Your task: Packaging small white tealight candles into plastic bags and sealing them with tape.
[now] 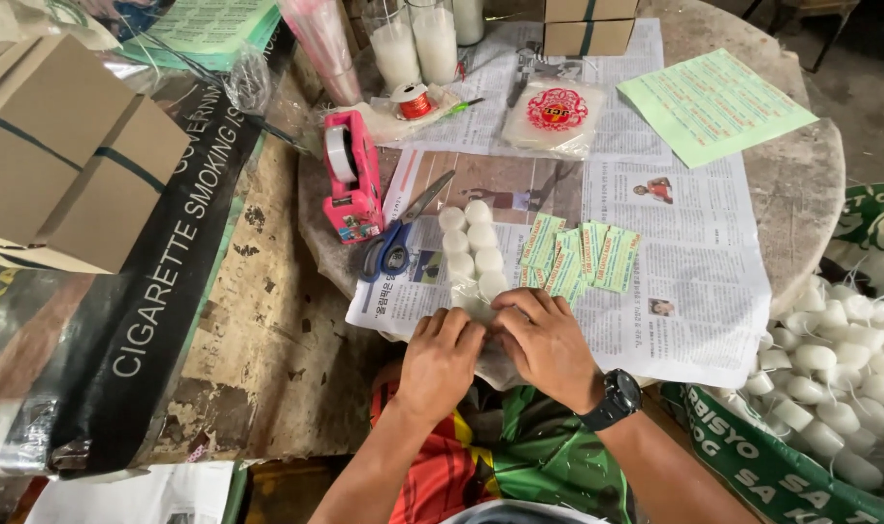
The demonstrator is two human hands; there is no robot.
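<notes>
Two hands at 6 o'clock: left hand [440, 354] and right hand [544, 342], fingers curled, pinch clear bag [476, 303] of white candles [471, 247]. Step: closing bag end, I judge. Next needs tape dispenser [350, 180], 11 o'clock.

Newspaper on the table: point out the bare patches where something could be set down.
Free: the newspaper right of the green labels, and the strip between those labels and the wrapped packet. Crowded: the near-left corner, with both hands on the clear bag of white candles, beside scissors and a pink tape dispenser.
</notes>
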